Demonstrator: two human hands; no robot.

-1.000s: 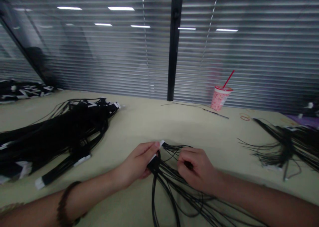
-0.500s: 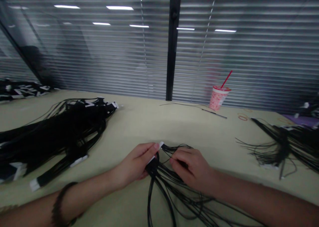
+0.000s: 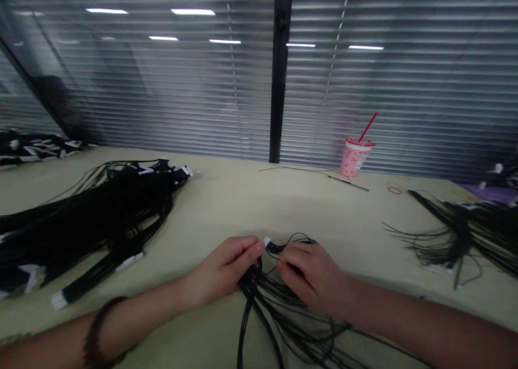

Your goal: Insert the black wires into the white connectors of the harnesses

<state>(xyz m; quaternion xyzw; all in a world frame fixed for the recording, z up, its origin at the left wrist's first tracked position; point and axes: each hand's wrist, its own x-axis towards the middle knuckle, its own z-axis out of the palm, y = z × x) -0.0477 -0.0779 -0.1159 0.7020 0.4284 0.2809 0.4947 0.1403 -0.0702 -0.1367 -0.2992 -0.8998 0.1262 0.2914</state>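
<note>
My left hand (image 3: 232, 266) is closed around a bundle of thin black cables (image 3: 263, 299), near the middle of the table's front. A small white connector (image 3: 267, 241) pokes out by its thumb, with black wires running from it towards the right. My right hand (image 3: 309, 272) is curled just beside it, thumb and fingers pinched on some of those wires. Loose cable lengths hang below both hands and trail to the lower right. The right palm and the ends of its grip are partly hidden.
A large pile of black cables (image 3: 101, 218) with white connectors covers the table's left side. More cables (image 3: 457, 234) lie at the right. At the back stand a pink cup (image 3: 355, 157) with a red straw, a pen (image 3: 348, 183) and rubber bands (image 3: 394, 189). Window blinds (image 3: 182, 88) rise behind.
Both hands stay close together. The left hand and the white connector have shifted slightly down and right; the cables below have swung a little.
</note>
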